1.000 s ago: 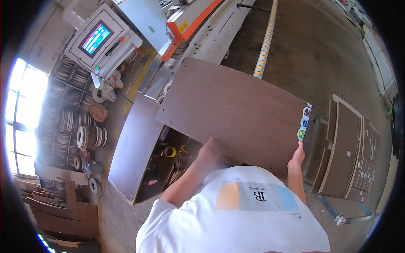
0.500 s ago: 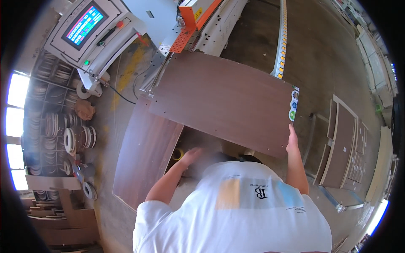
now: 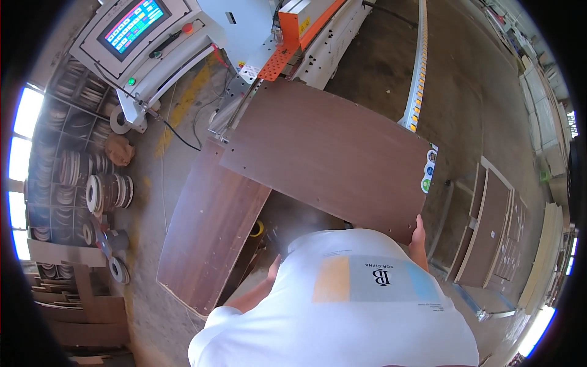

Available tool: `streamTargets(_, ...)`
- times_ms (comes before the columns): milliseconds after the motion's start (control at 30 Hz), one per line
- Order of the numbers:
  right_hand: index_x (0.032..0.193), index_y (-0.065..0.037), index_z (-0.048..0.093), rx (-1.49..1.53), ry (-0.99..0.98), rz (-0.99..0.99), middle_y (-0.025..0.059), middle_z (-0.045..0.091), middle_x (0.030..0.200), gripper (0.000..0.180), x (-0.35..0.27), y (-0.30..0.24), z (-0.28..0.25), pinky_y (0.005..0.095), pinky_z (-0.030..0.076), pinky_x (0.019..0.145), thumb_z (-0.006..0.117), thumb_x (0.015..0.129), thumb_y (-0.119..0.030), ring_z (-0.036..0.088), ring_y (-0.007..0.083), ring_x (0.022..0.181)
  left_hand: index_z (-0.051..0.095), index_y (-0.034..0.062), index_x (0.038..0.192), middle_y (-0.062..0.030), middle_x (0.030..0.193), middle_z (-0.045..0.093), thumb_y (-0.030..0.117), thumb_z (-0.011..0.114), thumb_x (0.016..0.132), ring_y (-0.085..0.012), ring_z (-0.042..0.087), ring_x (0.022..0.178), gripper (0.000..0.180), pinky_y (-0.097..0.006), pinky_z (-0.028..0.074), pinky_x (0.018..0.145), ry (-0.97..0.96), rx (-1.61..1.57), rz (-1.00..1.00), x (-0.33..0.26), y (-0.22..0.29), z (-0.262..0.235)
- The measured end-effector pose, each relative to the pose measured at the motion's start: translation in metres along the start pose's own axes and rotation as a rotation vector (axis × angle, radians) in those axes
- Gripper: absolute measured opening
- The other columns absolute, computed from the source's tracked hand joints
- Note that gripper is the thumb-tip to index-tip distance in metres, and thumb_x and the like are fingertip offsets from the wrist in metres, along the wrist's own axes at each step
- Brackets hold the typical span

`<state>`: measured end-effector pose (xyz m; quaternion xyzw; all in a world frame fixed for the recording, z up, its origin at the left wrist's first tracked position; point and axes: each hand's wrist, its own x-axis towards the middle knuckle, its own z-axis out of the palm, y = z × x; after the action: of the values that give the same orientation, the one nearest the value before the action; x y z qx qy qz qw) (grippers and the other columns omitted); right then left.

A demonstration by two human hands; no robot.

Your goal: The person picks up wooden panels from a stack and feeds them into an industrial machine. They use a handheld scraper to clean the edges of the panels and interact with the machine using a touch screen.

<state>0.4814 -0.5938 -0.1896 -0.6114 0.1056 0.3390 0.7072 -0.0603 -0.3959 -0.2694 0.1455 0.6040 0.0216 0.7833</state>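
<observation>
A large dark-brown board lies flat in front of me, its far end against a white and orange machine. My right hand grips the board's near right corner, just below round coloured stickers on its edge. My left hand is low and close to my body, mostly hidden behind my white shirt; whether it holds anything does not show. Beside my left forearm a second brown board lies lower down.
A control console with a coloured screen stands at the far left. Rolls of edge tape fill racks on the left. A yellow roll lies under the board. Stacked brown panels sit at the right. A roller rail runs away ahead.
The board has slid farther from me toward the machine. My left hand has dropped back from the board's near edge toward my body. My right hand stays on the corner.
</observation>
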Motion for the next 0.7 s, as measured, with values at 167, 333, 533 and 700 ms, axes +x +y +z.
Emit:
streamTargets(167, 0.137, 0.003, 0.055, -0.068, -0.032, 0.025, 0.0108, 0.06, 0.139, 0.056, -0.008, 0.001, 0.016, 0.0374, 0.044, 0.106, 0.05, 0.104, -0.042, 0.057, 0.0261, 0.124, 0.042, 0.0002, 0.149, -0.0138, 0.145, 0.052, 0.05, 0.04, 0.107, -0.0251, 0.054, 0.126, 0.066, -0.035, 0.041, 0.109, 0.058, -0.079, -0.007, -0.05, 0.037, 0.039)
streamTargets(333, 0.136, 0.003, 0.055, 0.002, -0.026, 0.09, 0.0109, 0.06, 0.138, 0.056, -0.024, -0.012, 0.037, 0.0369, 0.044, 0.106, 0.051, 0.103, -0.042, 0.058, 0.0267, 0.122, 0.042, 0.0001, 0.149, -0.0143, 0.147, 0.051, 0.048, 0.037, 0.108, -0.026, 0.053, 0.127, 0.063, -0.036, 0.04, 0.11, 0.133, -0.016, 0.082, -0.13, 0.093, 0.088)
streamTargets(533, 0.138, 0.003, 0.054, -0.018, -0.004, 0.09, 0.0113, 0.06, 0.138, 0.059, -0.036, -0.02, 0.053, 0.0361, 0.044, 0.106, 0.052, 0.103, -0.044, 0.059, 0.0261, 0.121, 0.042, 0.0016, 0.15, -0.0148, 0.148, 0.05, 0.048, 0.037, 0.107, -0.0261, 0.053, 0.128, 0.063, -0.036, 0.04, 0.111, 0.173, 0.05, 0.051, -0.119, 0.099, 0.072)
streamTargets(700, 0.134, 0.006, 0.055, -0.094, 0.065, 0.013, 0.0118, 0.061, 0.133, 0.055, -0.017, -0.004, 0.025, 0.0364, 0.047, 0.102, 0.053, 0.103, -0.039, 0.06, 0.0251, 0.119, 0.042, 0.0016, 0.15, -0.0151, 0.149, 0.049, 0.049, 0.039, 0.107, -0.0266, 0.052, 0.131, 0.064, -0.036, 0.04, 0.111, 0.167, -0.007, -0.105, -0.113, 0.104, 0.06)
